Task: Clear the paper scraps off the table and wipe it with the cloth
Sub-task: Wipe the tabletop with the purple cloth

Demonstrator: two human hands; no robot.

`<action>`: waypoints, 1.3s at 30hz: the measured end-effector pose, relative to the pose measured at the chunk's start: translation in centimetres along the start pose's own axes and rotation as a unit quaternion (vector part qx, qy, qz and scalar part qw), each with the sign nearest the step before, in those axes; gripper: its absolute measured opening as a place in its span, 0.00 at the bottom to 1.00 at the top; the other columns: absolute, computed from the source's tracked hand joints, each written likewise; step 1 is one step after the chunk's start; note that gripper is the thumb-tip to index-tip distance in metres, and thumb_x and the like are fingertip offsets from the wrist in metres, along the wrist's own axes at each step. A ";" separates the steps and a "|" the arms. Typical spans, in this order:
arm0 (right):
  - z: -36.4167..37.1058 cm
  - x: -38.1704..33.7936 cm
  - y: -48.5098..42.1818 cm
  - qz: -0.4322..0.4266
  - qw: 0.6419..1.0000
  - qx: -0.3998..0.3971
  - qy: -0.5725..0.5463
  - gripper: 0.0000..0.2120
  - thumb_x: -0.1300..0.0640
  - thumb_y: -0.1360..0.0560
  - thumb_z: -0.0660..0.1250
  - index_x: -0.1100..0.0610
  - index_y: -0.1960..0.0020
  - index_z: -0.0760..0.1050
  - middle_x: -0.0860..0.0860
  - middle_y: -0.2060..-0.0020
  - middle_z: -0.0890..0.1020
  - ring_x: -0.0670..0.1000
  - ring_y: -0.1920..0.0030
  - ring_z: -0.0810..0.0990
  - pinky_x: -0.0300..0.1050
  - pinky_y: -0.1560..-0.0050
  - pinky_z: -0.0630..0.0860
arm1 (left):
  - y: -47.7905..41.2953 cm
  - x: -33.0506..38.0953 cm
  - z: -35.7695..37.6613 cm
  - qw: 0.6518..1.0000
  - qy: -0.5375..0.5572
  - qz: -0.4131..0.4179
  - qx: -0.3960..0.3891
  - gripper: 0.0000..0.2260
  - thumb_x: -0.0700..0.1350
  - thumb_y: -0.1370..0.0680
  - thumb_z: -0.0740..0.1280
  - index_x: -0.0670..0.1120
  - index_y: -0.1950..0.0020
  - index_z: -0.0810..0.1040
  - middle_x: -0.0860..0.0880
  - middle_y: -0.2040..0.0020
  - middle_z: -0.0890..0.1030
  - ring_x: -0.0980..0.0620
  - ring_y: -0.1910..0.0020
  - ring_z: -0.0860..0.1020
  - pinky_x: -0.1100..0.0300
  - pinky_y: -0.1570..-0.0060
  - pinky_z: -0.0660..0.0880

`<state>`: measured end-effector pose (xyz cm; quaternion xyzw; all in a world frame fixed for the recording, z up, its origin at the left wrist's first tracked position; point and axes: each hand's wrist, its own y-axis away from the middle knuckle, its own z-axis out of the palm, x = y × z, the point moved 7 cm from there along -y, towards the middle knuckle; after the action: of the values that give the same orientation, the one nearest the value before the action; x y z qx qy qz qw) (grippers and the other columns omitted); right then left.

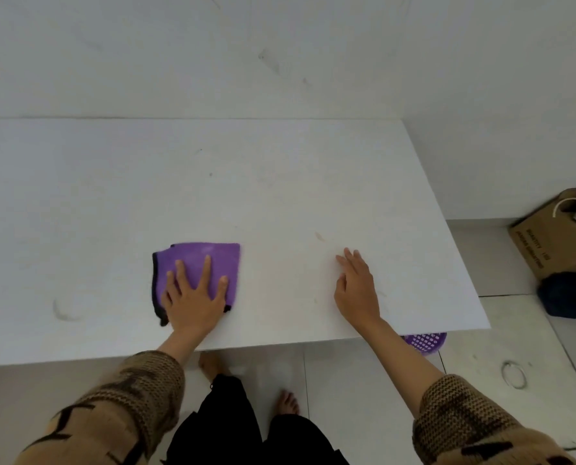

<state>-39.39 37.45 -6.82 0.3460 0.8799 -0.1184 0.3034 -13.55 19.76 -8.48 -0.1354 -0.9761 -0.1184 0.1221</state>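
A folded purple cloth (209,260) with a dark edge lies on the white table (212,182), near the front and left of centre. My left hand (194,297) presses flat on the cloth, fingers spread and straight. My right hand (357,290) rests on the bare tabletop to the right, fingers straight and together, holding nothing. I see no paper scraps on the table, only faint marks and small specks.
A purple perforated basket (425,340) sits on the floor, partly hidden under the table's front right corner. A cardboard box (555,236) and a dark bundle (568,295) stand on the tiled floor at the right. A white wall runs behind the table.
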 end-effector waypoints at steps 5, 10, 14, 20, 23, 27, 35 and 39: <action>0.6 -3.7 2.3 -0.072 0.996 0.005 -0.060 0.21 0.58 0.21 0.55 0.56 0.28 0.62 0.50 0.26 0.61 0.45 0.26 0.54 0.43 0.26 0.52 | 4.7 8.8 2.0 0.988 0.128 0.083 -0.027 0.27 0.63 0.25 0.40 0.61 0.29 0.60 0.44 0.28 0.63 0.42 0.34 0.63 0.54 0.33 0.53; 4.1 -3.6 5.4 -0.165 0.977 -0.108 0.078 0.31 0.46 0.22 0.53 0.51 0.24 0.43 0.47 0.24 0.48 0.45 0.25 0.41 0.49 0.24 0.45 | 7.8 16.8 2.8 0.889 0.405 0.153 -0.148 0.20 0.52 0.18 0.44 0.58 0.26 0.52 0.61 0.38 0.67 0.59 0.36 0.62 0.64 0.34 0.51; 2.4 0.6 4.1 -0.128 0.979 -0.103 0.124 0.33 0.39 0.22 0.47 0.54 0.24 0.44 0.48 0.24 0.46 0.45 0.25 0.40 0.48 0.24 0.44 | 5.6 16.1 3.0 0.931 0.311 0.170 -0.092 0.19 0.51 0.18 0.45 0.55 0.27 0.58 0.49 0.40 0.74 0.52 0.42 0.67 0.63 0.40 0.55; -3.4 7.8 1.1 0.116 0.969 0.015 0.218 0.28 0.38 0.26 0.37 0.39 0.27 0.50 0.55 0.24 0.51 0.61 0.25 0.45 0.64 0.31 0.33 | 1.5 12.9 2.0 0.964 0.213 0.147 -0.055 0.20 0.51 0.18 0.46 0.53 0.27 0.61 0.46 0.33 0.71 0.45 0.36 0.65 0.53 0.38 0.60; -1.0 4.4 1.6 0.051 0.968 0.012 0.244 0.27 0.43 0.26 0.47 0.41 0.27 0.55 0.52 0.26 0.61 0.63 0.27 0.58 0.69 0.32 0.39 | -0.5 11.3 1.5 0.973 0.186 0.129 -0.029 0.20 0.51 0.18 0.47 0.52 0.27 0.62 0.48 0.28 0.65 0.47 0.30 0.60 0.48 0.32 0.57; 5.8 -4.1 2.9 -0.139 0.976 -0.070 0.152 0.31 0.48 0.26 0.56 0.53 0.25 0.54 0.48 0.26 0.56 0.54 0.25 0.54 0.57 0.28 0.48 | -2.8 10.6 1.5 0.972 0.191 0.135 -0.005 0.19 0.49 0.18 0.48 0.50 0.28 0.63 0.46 0.26 0.62 0.46 0.27 0.57 0.51 0.28 0.53; 6.3 -3.9 -10.5 -0.081 0.990 -0.055 0.102 0.29 0.44 0.25 0.50 0.52 0.26 0.59 0.57 0.26 0.58 0.59 0.26 0.58 0.51 0.27 0.50 | -7.9 11.5 0.7 0.972 0.180 0.152 0.016 0.23 0.54 0.21 0.45 0.51 0.28 0.63 0.47 0.25 0.61 0.49 0.25 0.56 0.53 0.26 0.51; 2.6 -0.6 -15.3 0.016 0.977 0.052 0.204 0.27 0.45 0.26 0.49 0.51 0.30 0.67 0.55 0.31 0.70 0.61 0.30 0.65 0.61 0.32 0.62 | -11.7 11.6 0.1 0.972 0.178 0.153 0.018 0.24 0.54 0.21 0.44 0.51 0.27 0.61 0.48 0.25 0.59 0.51 0.25 0.54 0.54 0.25 0.49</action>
<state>-48.24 24.81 -8.54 0.3920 0.9103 -0.0862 0.1008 -27.82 11.62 -7.78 -0.2574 -0.9084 -0.1028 0.3131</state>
